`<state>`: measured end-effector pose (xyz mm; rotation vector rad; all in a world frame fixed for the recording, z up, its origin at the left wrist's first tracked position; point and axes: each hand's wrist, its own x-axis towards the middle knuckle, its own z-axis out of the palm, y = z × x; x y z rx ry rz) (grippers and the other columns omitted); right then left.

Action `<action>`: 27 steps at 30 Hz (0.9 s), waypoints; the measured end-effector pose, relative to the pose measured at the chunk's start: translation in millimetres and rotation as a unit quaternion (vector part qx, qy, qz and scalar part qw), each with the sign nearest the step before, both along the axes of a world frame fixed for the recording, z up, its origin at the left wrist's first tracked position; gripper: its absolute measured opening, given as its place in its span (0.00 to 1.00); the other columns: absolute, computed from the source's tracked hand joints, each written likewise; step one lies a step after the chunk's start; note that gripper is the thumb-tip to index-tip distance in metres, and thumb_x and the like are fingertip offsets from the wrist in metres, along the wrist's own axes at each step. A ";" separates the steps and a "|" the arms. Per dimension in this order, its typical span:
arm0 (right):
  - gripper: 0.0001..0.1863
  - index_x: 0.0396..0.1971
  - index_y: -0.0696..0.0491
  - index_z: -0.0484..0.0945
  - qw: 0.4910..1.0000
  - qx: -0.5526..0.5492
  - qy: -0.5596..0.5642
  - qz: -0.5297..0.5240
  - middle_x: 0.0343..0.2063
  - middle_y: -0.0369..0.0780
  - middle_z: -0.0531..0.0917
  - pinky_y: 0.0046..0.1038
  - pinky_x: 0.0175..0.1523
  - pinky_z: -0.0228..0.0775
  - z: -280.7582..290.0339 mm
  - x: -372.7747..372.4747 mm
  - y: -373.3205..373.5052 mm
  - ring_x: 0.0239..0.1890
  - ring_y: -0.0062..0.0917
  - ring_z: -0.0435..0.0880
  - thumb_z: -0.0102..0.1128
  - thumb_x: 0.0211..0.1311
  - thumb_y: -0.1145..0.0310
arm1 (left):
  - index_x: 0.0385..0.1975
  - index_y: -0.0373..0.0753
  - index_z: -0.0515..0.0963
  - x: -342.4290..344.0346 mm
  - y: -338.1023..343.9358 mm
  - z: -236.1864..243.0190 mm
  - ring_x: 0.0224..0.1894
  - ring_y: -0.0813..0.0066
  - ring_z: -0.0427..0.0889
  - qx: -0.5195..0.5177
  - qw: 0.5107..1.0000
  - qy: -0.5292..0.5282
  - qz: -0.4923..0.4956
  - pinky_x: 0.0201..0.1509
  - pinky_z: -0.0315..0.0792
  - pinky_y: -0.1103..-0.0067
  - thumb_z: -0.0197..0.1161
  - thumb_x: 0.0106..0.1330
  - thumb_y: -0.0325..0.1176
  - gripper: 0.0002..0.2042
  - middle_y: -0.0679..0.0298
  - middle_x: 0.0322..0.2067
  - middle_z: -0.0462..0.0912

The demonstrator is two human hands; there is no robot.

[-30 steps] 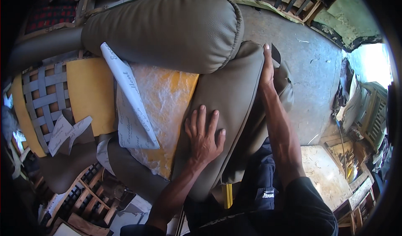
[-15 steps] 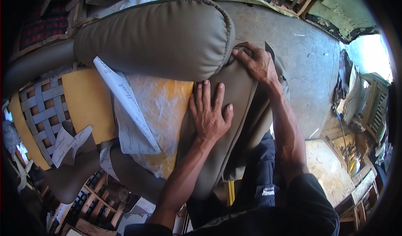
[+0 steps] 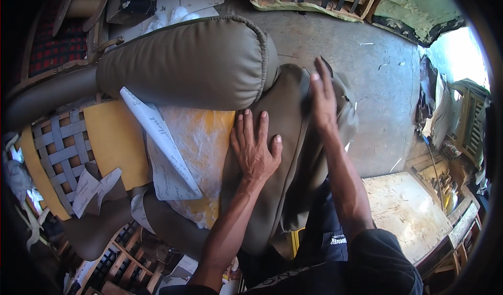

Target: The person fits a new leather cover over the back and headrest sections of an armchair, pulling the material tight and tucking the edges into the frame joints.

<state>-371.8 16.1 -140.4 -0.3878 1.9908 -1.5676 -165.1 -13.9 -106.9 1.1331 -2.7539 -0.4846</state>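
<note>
Leatherette cover [image 3: 291, 106]: under left hand [image 3: 257, 151], beside right hand [image 3: 324, 104], adjoining the stuffed bolster's [image 3: 183, 64] right end.
Left hand: flat, fingers slightly spread.
Right hand: blurred, fingers straight; cannot tell whether it grips.
Yellow foam [image 3: 112, 143], white batting [image 3: 195, 132]: nearside of bolster.
Grey floor [image 3: 387, 106]: right of bolster.
Cover's look: brown, seamed, creased.

1. The left forearm [image 3: 228, 227] is slanting forward and rightward from the lower edge.
2. The left hand [image 3: 257, 151] is lying flat, palm down, its fingers [image 3: 249, 128] pointing forward slightly apart, its thumb [image 3: 276, 146] standing out rightward.
3. The right forearm [image 3: 345, 182] is angling forward and leftward.
4. The right hand [image 3: 324, 102] is extending farther forward, fingers nearly straight, somewhat blurred.
</note>
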 end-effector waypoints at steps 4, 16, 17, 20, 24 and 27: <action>0.37 0.74 0.58 0.56 0.997 0.065 0.033 0.004 0.72 0.54 0.62 0.36 0.77 0.49 0.7 6.2 -7.2 0.76 0.42 0.59 0.43 0.78 0.47 | 0.73 0.36 0.61 -3.4 1.9 0.2 0.73 0.35 0.56 0.014 1.000 0.008 0.024 0.74 0.52 0.49 0.53 0.71 0.42 0.32 0.38 0.72 0.56; 0.32 0.67 0.52 0.71 0.988 -0.027 -0.152 -0.012 0.65 0.47 0.74 0.35 0.73 0.59 -20.0 3.9 3.4 0.70 0.39 0.70 0.50 0.74 0.44 | 0.73 0.32 0.58 34.9 26.2 1.7 0.73 0.34 0.56 -0.027 0.998 -0.058 0.018 0.74 0.54 0.49 0.48 0.76 0.44 0.31 0.36 0.72 0.54; 0.35 0.66 0.56 0.71 0.991 -0.006 -0.130 -0.013 0.65 0.44 0.75 0.32 0.75 0.53 -19.6 -0.6 8.9 0.69 0.32 0.69 0.39 0.78 0.41 | 0.72 0.31 0.59 28.4 23.5 9.7 0.72 0.35 0.57 0.002 0.999 -0.047 0.016 0.73 0.56 0.50 0.50 0.75 0.42 0.30 0.37 0.71 0.56; 0.35 0.70 0.51 0.67 0.980 0.027 -0.192 -0.044 0.69 0.46 0.69 0.33 0.76 0.48 -31.3 12.6 16.8 0.73 0.35 0.63 0.34 0.79 0.40 | 0.69 0.28 0.61 1.0 8.9 29.7 0.70 0.36 0.62 0.018 0.999 -0.007 -0.026 0.72 0.59 0.51 0.53 0.73 0.37 0.28 0.37 0.68 0.61; 0.34 0.71 0.50 0.65 0.981 0.016 -0.191 -0.034 0.69 0.47 0.68 0.34 0.77 0.47 -22.0 14.6 18.9 0.74 0.36 0.61 0.32 0.80 0.41 | 0.66 0.26 0.63 -67.5 -11.5 38.5 0.65 0.40 0.68 0.065 0.993 0.070 -0.063 0.70 0.61 0.55 0.55 0.73 0.36 0.26 0.38 0.63 0.67; 0.29 0.70 0.51 0.66 0.994 0.001 -0.105 -0.007 0.61 0.45 0.74 0.34 0.74 0.54 -11.1 22.2 20.4 0.67 0.34 0.69 0.40 0.80 0.47 | 0.62 0.29 0.70 -102.4 -17.8 23.5 0.61 0.41 0.73 -0.003 0.995 0.098 0.012 0.64 0.67 0.57 0.58 0.72 0.40 0.25 0.41 0.59 0.73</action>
